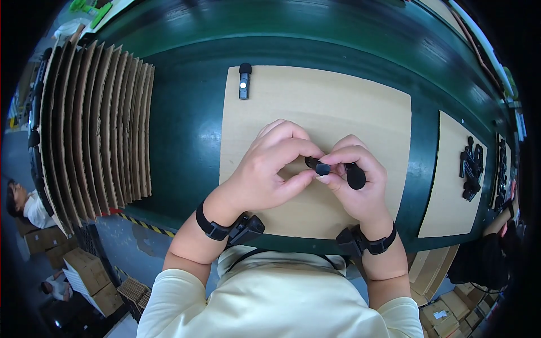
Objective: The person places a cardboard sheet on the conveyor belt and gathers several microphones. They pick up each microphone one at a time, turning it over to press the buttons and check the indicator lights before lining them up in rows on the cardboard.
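Observation:
My left hand [265, 166] and my right hand [360, 174] meet over a cardboard sheet [270, 90]. Pinched between their fingertips is a small black clip-on microphone [322, 168], mostly covered by the fingers. Its round black foam end [355, 176] seems to show beside the right palm; the link between the two dark parts is hidden. Thumb and index finger of both hands close on the smaller part. Toward the sheet's far left corner lies another black clip-on microphone [244, 84], with a foam tip and a pale round spot.
Upright cardboard dividers [104, 129] in a rack stand at the left. On the right, a second cardboard sheet [445, 208] bears a pile of black microphones [471, 169]. Green belt [186, 112] surrounds the sheets. Another person's arm [499, 219] reaches in at the far right.

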Demonstrator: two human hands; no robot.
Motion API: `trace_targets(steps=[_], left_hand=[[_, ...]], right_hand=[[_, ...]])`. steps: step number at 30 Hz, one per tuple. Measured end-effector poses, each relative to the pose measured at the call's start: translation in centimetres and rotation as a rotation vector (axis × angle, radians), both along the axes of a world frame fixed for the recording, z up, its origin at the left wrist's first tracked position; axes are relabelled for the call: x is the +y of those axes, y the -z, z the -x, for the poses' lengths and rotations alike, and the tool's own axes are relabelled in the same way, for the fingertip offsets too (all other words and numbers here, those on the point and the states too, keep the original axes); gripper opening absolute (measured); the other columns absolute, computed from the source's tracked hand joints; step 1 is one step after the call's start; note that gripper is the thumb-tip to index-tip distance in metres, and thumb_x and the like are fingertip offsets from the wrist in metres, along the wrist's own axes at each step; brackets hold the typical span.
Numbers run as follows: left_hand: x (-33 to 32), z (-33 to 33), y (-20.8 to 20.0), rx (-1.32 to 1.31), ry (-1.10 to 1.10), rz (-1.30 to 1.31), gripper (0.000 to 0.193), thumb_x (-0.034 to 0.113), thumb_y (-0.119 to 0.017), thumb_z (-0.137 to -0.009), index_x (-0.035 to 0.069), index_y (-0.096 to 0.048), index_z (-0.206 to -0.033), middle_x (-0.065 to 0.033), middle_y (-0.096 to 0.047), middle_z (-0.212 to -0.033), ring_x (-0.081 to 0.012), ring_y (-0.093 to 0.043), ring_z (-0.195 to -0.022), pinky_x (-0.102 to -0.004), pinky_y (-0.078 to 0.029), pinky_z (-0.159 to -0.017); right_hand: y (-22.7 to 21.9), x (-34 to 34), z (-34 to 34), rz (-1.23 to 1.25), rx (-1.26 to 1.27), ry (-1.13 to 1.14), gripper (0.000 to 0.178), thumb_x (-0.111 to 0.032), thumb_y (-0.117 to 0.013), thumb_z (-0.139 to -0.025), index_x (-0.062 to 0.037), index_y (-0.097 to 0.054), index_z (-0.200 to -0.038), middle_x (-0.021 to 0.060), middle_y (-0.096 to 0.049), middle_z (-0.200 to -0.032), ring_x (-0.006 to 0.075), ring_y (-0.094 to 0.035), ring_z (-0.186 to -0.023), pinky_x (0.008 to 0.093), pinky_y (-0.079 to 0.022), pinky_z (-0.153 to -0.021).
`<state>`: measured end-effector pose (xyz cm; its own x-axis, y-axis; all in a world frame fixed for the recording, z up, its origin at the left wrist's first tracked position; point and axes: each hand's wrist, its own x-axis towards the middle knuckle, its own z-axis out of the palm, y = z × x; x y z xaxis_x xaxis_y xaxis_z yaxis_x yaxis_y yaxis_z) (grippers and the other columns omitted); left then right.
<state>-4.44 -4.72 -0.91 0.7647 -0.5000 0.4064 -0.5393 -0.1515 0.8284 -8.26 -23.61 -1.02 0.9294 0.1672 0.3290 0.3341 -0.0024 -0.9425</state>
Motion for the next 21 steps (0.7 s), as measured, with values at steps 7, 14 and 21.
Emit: trace_targets(steps=[7, 14, 21], left_hand=[[0.2, -0.4, -0.4, -0.087, -0.049, -0.103, 0.025, 0.003, -0.071, -0.066, 0.008, -0.063, -0.09, -0.005, -0.059, -0.078, -0.0246, -0.058, -0.075, -0.0366, -0.044, -0.075], [1.0, -0.7, -1.1, -0.248, -0.282, -0.264, 0.023, 0.004, -0.07, -0.068, 0.008, -0.062, -0.089, -0.005, -0.061, -0.075, -0.0249, -0.061, -0.073, -0.0382, -0.045, -0.074], [3.2, -3.2, -1.4, -0.499, -0.433, -0.583, 0.02, 0.005, -0.069, -0.068, 0.006, -0.06, -0.085, -0.0063, -0.062, -0.079, -0.0251, -0.06, -0.078, -0.0381, -0.046, -0.075]], right_hand=[[1.8, -0.1, -0.4, -0.168, 0.112, 0.033, 0.015, -0.01, -0.068, -0.087, -0.002, -0.062, -0.098, 0.0025, -0.057, -0.083, 0.009, -0.05, -0.07, 0.0207, -0.039, -0.063], [2.4, -0.5, -1.1, -0.341, 0.544, 0.127, 0.013, -0.018, -0.058, -0.095, -0.0049, -0.06, -0.094, 0.0003, -0.057, -0.077, 0.0063, -0.049, -0.066, 0.0204, -0.039, -0.061], [2.3, -0.4, -1.2, -0.292, 0.535, 0.128, 0.012, -0.017, -0.058, -0.095, -0.0059, -0.06, -0.091, 0.0, -0.058, -0.076, 0.006, -0.049, -0.066, 0.0199, -0.038, -0.06]])
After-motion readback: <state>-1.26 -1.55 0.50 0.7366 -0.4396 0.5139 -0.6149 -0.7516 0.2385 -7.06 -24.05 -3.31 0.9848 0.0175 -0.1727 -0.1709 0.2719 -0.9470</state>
